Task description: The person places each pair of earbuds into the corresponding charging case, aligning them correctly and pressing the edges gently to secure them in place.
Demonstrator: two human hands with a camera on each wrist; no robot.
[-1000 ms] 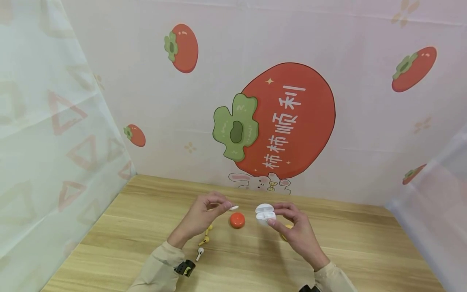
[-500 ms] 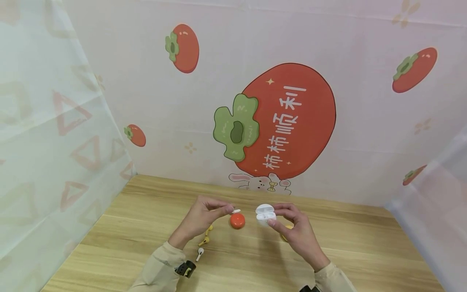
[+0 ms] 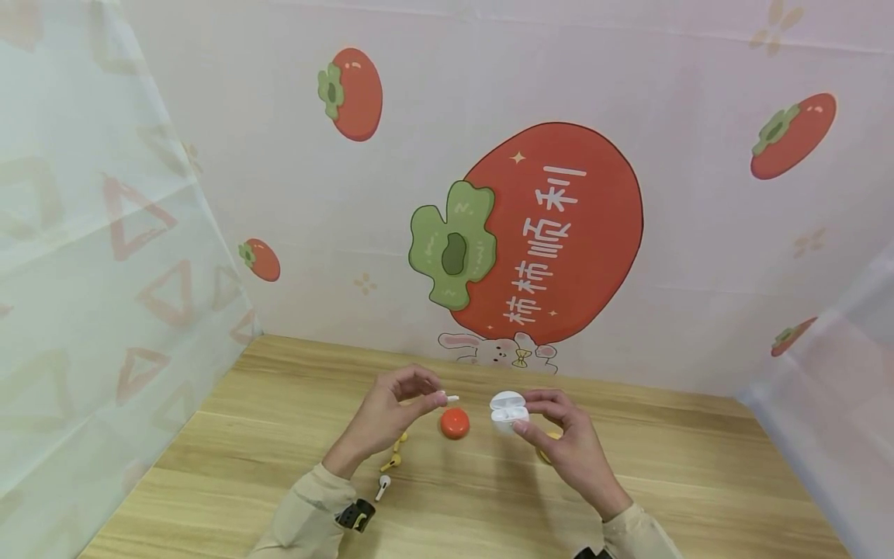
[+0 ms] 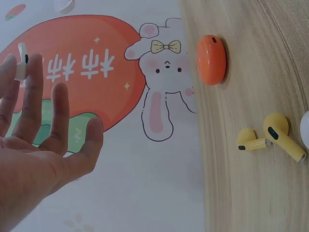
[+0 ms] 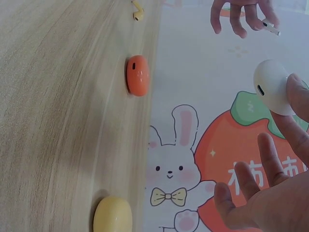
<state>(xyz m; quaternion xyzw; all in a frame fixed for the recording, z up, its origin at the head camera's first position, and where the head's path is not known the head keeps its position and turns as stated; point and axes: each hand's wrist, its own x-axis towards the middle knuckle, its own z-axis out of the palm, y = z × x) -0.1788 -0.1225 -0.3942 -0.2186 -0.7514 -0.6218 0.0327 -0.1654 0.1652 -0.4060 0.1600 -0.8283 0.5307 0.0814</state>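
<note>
Presently, the left hand (image 3: 389, 413) pinches an earbud (image 4: 21, 72), whose slight hold could slip toward the far edge of the worktop (image 3: 698, 466); the right hand (image 3: 573, 442) grips the case (image 5: 271, 83).

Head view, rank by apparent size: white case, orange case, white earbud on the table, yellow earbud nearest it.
1. White case, open in the right hand
2. Orange case
3. White earbud and yellow earbud: too alike to rank

Wooden table (image 3: 698, 466), printed sheet (image 3: 335, 186) behind: big red fruit (image 3: 601, 217), rabbit (image 3: 497, 353) below. Orange case (image 3: 455, 424), two yellow earbuds (image 4: 277, 126) on table.
</note>
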